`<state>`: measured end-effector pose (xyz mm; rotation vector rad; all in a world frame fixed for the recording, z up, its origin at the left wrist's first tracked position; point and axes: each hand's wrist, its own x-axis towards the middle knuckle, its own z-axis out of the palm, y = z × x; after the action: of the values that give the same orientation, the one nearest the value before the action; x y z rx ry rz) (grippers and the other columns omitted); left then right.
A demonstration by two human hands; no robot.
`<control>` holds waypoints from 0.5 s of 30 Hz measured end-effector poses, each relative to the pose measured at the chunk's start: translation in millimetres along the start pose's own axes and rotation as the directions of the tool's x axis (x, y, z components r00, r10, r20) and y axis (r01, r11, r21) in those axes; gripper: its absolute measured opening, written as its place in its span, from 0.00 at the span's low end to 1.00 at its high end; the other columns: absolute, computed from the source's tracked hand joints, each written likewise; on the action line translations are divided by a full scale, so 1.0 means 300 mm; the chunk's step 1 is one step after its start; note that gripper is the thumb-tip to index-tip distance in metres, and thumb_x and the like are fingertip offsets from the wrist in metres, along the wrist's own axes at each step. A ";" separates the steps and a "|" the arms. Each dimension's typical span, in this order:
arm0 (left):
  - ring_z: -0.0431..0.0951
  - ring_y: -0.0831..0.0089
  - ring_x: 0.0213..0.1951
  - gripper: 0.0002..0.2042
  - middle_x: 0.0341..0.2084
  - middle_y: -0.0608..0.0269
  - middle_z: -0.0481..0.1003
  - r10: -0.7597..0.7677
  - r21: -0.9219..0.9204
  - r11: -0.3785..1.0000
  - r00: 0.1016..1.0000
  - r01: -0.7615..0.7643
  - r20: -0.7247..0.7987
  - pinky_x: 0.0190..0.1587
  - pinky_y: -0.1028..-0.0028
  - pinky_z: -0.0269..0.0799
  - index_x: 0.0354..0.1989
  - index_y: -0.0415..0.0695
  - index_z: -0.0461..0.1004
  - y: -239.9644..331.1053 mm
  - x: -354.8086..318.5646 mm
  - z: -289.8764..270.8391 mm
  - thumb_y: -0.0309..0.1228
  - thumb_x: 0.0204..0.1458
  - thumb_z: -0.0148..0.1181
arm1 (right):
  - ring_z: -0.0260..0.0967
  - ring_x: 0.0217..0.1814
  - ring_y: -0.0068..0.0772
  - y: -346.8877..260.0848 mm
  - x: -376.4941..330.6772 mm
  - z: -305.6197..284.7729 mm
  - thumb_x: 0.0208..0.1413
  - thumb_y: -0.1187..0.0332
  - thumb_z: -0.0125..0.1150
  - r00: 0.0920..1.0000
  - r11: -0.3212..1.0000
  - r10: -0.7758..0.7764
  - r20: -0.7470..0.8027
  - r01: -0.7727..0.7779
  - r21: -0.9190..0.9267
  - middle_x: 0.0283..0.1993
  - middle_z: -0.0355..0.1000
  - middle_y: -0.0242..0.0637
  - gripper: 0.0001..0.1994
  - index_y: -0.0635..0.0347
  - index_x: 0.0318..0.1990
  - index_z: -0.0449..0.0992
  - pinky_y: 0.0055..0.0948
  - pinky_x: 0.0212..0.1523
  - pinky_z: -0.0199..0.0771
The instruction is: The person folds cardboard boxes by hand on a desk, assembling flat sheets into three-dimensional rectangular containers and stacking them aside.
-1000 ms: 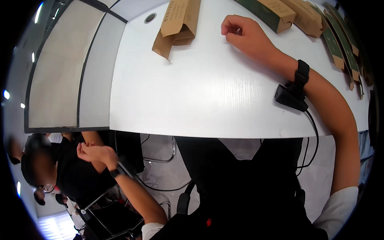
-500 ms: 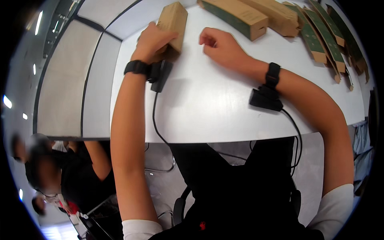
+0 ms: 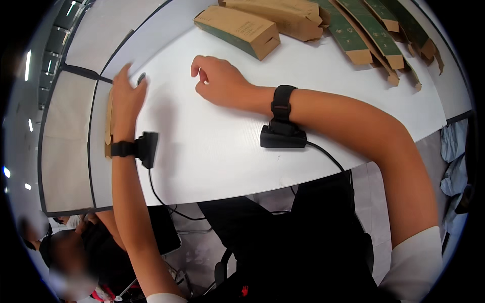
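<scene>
Left hand on a flat cardboard piece at the tabletop's left edge; right hand resting, loosely curled.

Flat brown cardboard piece (image 3: 108, 121) lies along the left edge of the white tabletop (image 3: 217, 151), mostly hidden by the left hand (image 3: 126, 93). That hand is spread open, fingers extended, blurred; whether it grips the piece cannot be told. A small round grommet (image 3: 142, 77) sits by its fingertips. Right hand (image 3: 220, 83) rests on the tabletop in a loose fist, holding nothing, well apart from the cardboard piece. Both wrists wear black straps with cabled units. Beyond the right hand: a closed brown carton (image 3: 237, 31), then folded green-and-brown cartons (image 3: 374, 35) fanned along the far edge.
</scene>
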<state>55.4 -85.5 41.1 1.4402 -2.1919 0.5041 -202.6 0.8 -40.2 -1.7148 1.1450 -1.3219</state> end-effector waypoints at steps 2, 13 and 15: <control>0.77 0.54 0.52 0.27 0.54 0.48 0.74 0.250 -0.381 0.888 0.965 -0.259 -0.072 0.51 0.61 0.77 0.63 0.45 0.72 0.281 0.102 -0.008 0.32 0.53 0.67 | 0.73 0.44 0.50 0.009 0.011 0.012 0.52 0.73 0.56 0.993 0.983 -0.109 0.035 0.113 -0.147 0.39 0.75 0.47 0.08 0.63 0.40 0.74 0.45 0.45 0.72; 0.68 0.34 0.60 0.24 0.61 0.32 0.64 0.094 -0.232 0.972 0.941 -0.017 0.325 0.57 0.49 0.72 0.48 0.39 0.76 0.766 0.212 0.169 0.42 0.45 0.69 | 0.73 0.49 0.39 0.087 -0.090 -0.049 0.61 0.65 0.62 0.951 0.946 -0.277 0.134 0.246 0.212 0.45 0.77 0.44 0.10 0.60 0.44 0.74 0.36 0.54 0.74; 0.67 0.35 0.60 0.23 0.60 0.34 0.66 0.032 -0.165 0.986 0.948 0.021 0.316 0.56 0.49 0.72 0.46 0.40 0.76 0.615 0.211 0.161 0.42 0.44 0.69 | 0.72 0.47 0.46 0.116 -0.001 0.081 0.55 0.70 0.61 0.945 0.944 -0.327 -0.005 0.327 -0.037 0.40 0.77 0.42 0.05 0.59 0.38 0.75 0.38 0.49 0.74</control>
<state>-145.0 -88.4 28.3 1.5088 -2.4189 0.0864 -187.3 -12.2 -77.5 -1.9897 0.9194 -1.5152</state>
